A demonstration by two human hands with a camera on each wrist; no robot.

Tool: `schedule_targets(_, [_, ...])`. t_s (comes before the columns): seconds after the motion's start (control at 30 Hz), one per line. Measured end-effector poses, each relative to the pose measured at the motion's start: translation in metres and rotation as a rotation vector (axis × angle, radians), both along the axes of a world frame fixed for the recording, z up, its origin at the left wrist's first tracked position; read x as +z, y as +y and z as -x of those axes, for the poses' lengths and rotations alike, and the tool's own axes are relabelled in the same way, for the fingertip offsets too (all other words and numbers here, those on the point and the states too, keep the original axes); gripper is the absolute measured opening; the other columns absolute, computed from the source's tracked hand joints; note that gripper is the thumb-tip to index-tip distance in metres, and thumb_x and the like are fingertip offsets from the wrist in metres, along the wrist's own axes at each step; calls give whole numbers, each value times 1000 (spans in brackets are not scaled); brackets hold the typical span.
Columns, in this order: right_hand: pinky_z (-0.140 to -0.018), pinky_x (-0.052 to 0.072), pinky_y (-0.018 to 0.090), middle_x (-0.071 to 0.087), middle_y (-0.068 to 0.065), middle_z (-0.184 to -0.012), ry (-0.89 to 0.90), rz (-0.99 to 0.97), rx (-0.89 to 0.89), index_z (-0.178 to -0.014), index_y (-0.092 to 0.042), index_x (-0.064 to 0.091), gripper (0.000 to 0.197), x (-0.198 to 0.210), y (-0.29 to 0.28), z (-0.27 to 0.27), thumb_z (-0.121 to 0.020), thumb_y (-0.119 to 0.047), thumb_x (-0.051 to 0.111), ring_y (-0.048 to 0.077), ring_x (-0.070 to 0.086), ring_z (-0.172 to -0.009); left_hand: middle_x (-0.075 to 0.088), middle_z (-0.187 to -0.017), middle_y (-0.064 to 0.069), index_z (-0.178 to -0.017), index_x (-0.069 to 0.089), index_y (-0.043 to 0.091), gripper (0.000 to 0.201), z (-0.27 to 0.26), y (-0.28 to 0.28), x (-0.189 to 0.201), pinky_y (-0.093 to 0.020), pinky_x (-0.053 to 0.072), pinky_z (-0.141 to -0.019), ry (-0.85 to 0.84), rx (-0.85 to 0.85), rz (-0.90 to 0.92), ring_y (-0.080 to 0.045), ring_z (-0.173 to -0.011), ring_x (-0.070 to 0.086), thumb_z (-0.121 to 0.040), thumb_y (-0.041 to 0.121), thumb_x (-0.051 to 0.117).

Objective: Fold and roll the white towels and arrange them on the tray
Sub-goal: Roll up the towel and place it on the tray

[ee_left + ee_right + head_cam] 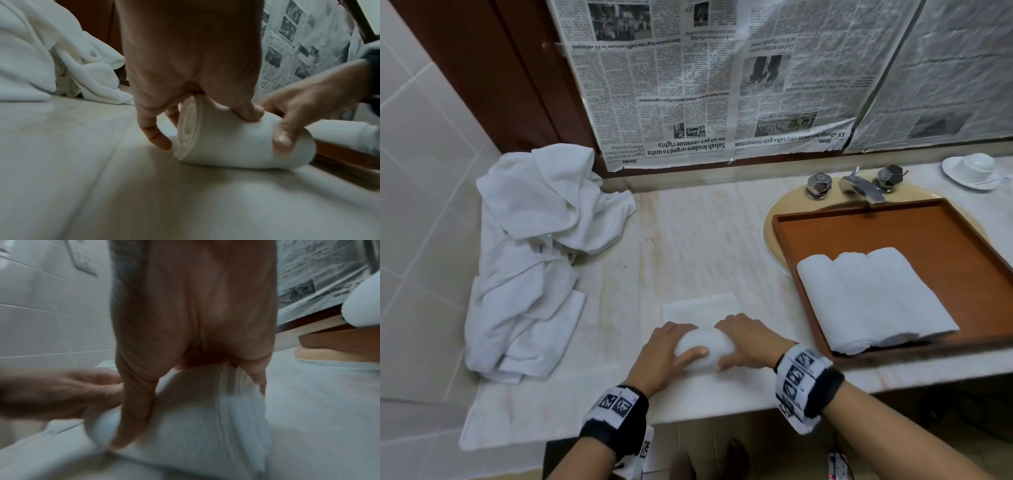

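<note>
Both hands (709, 346) curl round the half-rolled towel (703, 347) near the counter edge (688, 416), left of the tray (808, 301)

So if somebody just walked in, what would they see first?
Probably the two hands, left hand and right hand, rolling a white towel at the front of the counter. Next, three rolled towels lying side by side in the wooden tray over the sink on the right, and a heap of white towels on the left.
</note>
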State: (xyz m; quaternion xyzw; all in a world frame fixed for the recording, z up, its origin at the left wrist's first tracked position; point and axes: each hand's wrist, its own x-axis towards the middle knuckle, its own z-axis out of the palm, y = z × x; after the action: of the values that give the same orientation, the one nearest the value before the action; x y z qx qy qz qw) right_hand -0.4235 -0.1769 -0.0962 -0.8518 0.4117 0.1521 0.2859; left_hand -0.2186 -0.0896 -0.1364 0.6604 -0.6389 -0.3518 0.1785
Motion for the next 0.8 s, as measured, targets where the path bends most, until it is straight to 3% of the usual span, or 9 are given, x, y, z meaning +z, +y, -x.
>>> schedule_targets(0.13, [-99, 46, 45, 56, 4, -128, -123, 483, 18, -134, -17, 51, 75, -21, 38, 13, -73, -54, 74, 27, 57, -116, 63, -98, 16, -102, 64, 36, 62, -3, -17, 7, -31, 47, -84, 40, 28, -64, -4, -92, 57, -73, 88, 45])
schedule_targets(0.23, [-99, 47, 50, 60, 3, -125, -149, 575, 32, -133, -18, 53, 84, -32, 38, 10, -64, -55, 80, 24, 62, -114, 60, -81, 9, -81, 60, 34, 48, 1, -23, 9, -35, 44, -78, 48, 36, -37, -13, -86, 60, -82, 80, 45])
schedule_targets(0.3, [-108, 36, 49, 54, 0, -134, -157, 467, 39, -141, -20, 47, 80, -27, 25, 7, -74, -53, 74, 23, 53, -125, 57, -112, 9, -110, 62, 39, 47, 7, -17, 9, -38, 42, -93, -11, 62, -75, -17, -113, 51, -86, 76, 45])
schedule_targets(0.33, [-111, 30, 46, 50, -2, -140, -141, 374, 43, -145, -21, 42, 78, -24, 17, 5, -80, -54, 69, 21, 47, -130, 47, -131, 10, -129, 56, 36, 57, 10, -12, 8, -39, 41, -100, -71, 84, -84, -16, -125, 41, -88, 74, 45])
schedule_targets(0.4, [-110, 27, 39, 46, -3, -143, -134, 206, 41, -148, -25, 39, 77, -16, 0, 4, -84, -57, 65, 19, 40, -132, 30, -148, 13, -147, 40, 33, 70, 16, 3, 7, -40, 41, -103, -200, 79, 25, -14, -135, 28, -89, 73, 42])
schedule_targets(0.47, [-107, 31, 35, 49, -3, -142, -145, 25, 6, -146, -28, 43, 77, -5, -11, 4, -80, -59, 70, 19, 41, -130, 30, -150, 12, -151, 36, 33, 75, 20, 17, 4, -37, 41, -105, -215, 40, 140, -14, -138, 26, -88, 74, 42])
schedule_targets(0.6, [-101, 37, 31, 52, 0, -140, -149, -131, -57, -142, -22, 47, 77, 5, -5, 6, -79, -56, 74, 21, 48, -127, 41, -144, 14, -146, 44, 33, 69, 8, 21, 5, -25, 32, -109, -49, 39, 72, -10, -132, 35, -87, 66, 58])
schedule_targets(0.73, [-108, 35, 39, 39, 6, -147, -86, 288, 37, -150, -16, 30, 88, -4, 34, 14, -82, -60, 66, 27, 41, -132, 53, -134, 12, -136, 55, 29, 61, -7, 7, 20, -26, 37, -106, 44, 44, -7, -5, -121, 49, -84, 58, 70])
schedule_targets(0.8, [-111, 32, 41, 35, 8, -151, -67, 362, 62, -153, -14, 25, 91, -10, 40, 14, -83, -57, 64, 29, 36, -137, 55, -133, 10, -134, 57, 27, 58, -9, -3, 29, -23, 36, -102, 45, 40, -64, -7, -121, 50, -84, 55, 71])
